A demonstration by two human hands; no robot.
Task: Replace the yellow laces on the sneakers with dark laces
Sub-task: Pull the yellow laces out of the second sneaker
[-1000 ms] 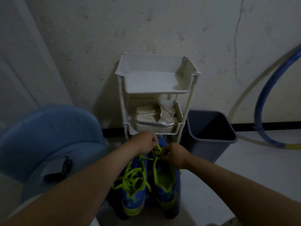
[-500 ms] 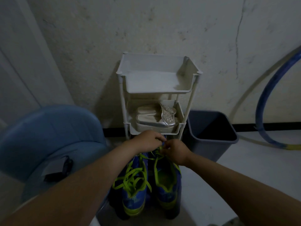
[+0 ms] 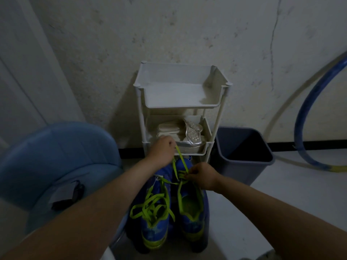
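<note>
Two blue sneakers with yellow-green trim stand side by side on the floor, toes away from me. The left sneaker (image 3: 154,218) has its yellow lace lying loose and tangled over the tongue. On the right sneaker (image 3: 191,212), my left hand (image 3: 163,151) pinches a strand of yellow lace (image 3: 180,158) and holds it raised and taut. My right hand (image 3: 201,175) pinches the lace at the eyelets near the shoe's toe end. No dark laces are in view.
A white tiered rack (image 3: 180,102) stands against the wall just beyond the sneakers, silver sandals (image 3: 187,132) on its middle shelf. A dark bin (image 3: 242,151) sits to its right, a blue hoop (image 3: 308,117) leans on the wall, and a blue chair (image 3: 56,158) with a dark object (image 3: 65,194) is at left.
My left hand has lifted up and away from the shoe, drawing a length of yellow lace out taut. My right hand has stayed at the eyelets.
</note>
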